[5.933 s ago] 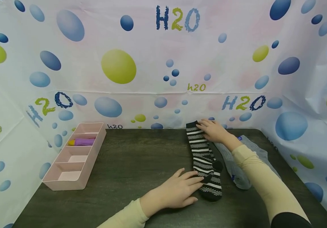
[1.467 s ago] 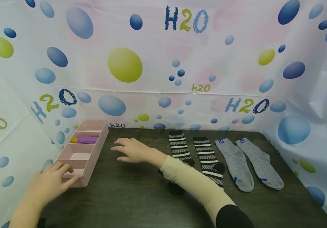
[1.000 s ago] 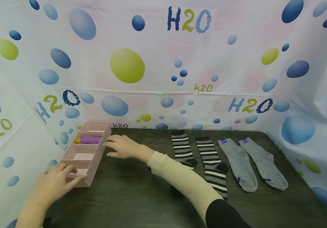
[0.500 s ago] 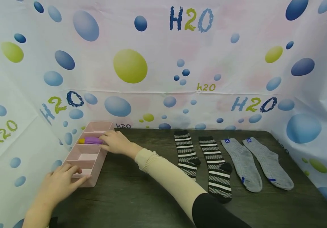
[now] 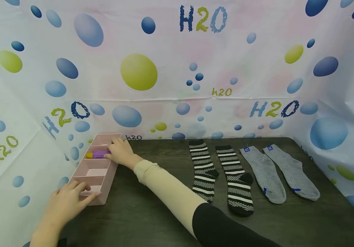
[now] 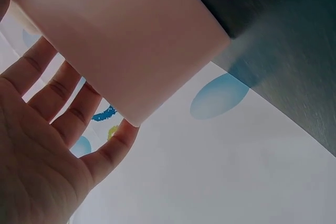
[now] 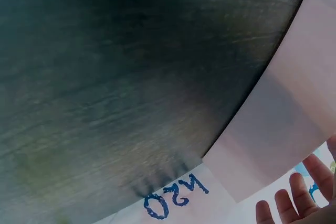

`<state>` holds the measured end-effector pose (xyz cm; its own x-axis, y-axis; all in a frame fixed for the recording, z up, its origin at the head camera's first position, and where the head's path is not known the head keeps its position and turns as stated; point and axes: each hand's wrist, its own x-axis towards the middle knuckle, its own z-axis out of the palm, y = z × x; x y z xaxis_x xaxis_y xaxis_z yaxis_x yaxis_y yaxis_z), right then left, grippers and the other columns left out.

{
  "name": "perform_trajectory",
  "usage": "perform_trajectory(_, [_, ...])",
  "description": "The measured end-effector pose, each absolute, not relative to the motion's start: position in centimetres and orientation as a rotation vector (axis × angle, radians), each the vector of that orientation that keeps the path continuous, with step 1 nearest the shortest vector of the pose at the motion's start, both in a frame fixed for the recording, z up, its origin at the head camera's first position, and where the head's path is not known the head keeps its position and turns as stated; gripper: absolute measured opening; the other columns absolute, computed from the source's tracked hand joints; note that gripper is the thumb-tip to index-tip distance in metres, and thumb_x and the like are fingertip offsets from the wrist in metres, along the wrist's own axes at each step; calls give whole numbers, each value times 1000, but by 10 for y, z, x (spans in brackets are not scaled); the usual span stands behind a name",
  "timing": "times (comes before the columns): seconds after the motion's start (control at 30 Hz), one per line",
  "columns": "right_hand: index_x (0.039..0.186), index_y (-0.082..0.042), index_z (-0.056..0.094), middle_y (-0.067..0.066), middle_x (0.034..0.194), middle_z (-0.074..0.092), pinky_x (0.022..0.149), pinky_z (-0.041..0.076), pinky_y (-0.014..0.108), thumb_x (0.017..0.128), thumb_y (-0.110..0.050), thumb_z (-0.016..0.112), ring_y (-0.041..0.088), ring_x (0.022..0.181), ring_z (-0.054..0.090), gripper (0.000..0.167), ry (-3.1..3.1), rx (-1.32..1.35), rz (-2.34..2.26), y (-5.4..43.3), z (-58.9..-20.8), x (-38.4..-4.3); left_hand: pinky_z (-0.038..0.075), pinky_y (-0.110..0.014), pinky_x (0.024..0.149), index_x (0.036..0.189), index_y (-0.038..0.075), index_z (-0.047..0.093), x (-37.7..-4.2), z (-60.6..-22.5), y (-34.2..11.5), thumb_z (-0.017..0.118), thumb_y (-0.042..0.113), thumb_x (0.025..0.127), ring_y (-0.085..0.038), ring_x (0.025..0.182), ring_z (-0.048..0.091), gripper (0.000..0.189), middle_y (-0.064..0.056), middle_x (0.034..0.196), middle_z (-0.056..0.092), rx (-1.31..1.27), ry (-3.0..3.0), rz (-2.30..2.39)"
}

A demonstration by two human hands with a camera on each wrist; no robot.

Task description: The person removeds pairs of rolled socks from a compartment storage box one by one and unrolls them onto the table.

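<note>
A pale pink box (image 5: 110, 181) split into several compartments stands on the left of the table. A purple item (image 5: 99, 154) with a yellow end lies in its second compartment from the back. My left hand (image 5: 64, 204) holds the box's near end, fingers curled over the rim and thumb along the end wall; the left wrist view shows fingertips at the wall's edge. My right hand (image 5: 121, 151) is at the far right rim, fingers reaching over the back compartment. In the right wrist view, its fingers (image 7: 300, 192) stretch out spread beyond the pink wall (image 7: 273, 114).
Two black-and-white striped socks (image 5: 233, 178) lie side by side right of centre, one partly behind my right sleeve (image 5: 167, 192). Two grey socks (image 5: 266, 175) with blue marks lie further right. A bubble-print sheet (image 5: 177, 68) surrounds the dark table (image 5: 152, 219).
My right hand has moved left from the socks to the box's far rim. Earlier both hands were at the striped socks, then overlapping; now these lie apart. My left hand moved to the box.
</note>
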<state>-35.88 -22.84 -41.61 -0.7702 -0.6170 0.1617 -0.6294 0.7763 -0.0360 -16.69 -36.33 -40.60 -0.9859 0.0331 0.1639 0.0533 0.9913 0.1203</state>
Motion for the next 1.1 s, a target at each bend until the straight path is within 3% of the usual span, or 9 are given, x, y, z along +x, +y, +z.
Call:
perform_trajectory(0.33, [107,-36,70,-12,120,51,90,41,26,85,-66,60,7,118,43,38,-2945,947,191,-239,-415,-371,41,-68,75,94,15,68,-166,-406,-361,62,63,85,-39,94,60,50,-10,99,66,-25,-2985,-212])
perform_trajectory(0.63, [91,-35,71,-9,119,47,93,38,28,81,-64,66,10,122,36,31,-3031,919,186,-244,-412,-376,40,-67,75,93,16,69,-165,-409,-361,62,65,84,-36,93,61,50,-9,98,66,-9,-2971,-231])
perform_trajectory(0.87, [94,-37,73,-8,137,43,110,31,31,82,-55,71,13,134,29,22,-3107,837,149,-250,-408,-375,40,-66,76,93,17,69,-166,-409,-359,63,65,83,-36,95,61,50,-7,98,66,-5,-2970,-250])
perform_trajectory(1.1, [90,-33,72,-12,151,34,119,24,36,84,-48,70,13,143,22,16,-3093,817,111,-255,-411,-375,39,-69,79,92,17,68,-165,-409,-360,63,64,83,-35,92,61,48,-5,95,65,10,-2974,-247])
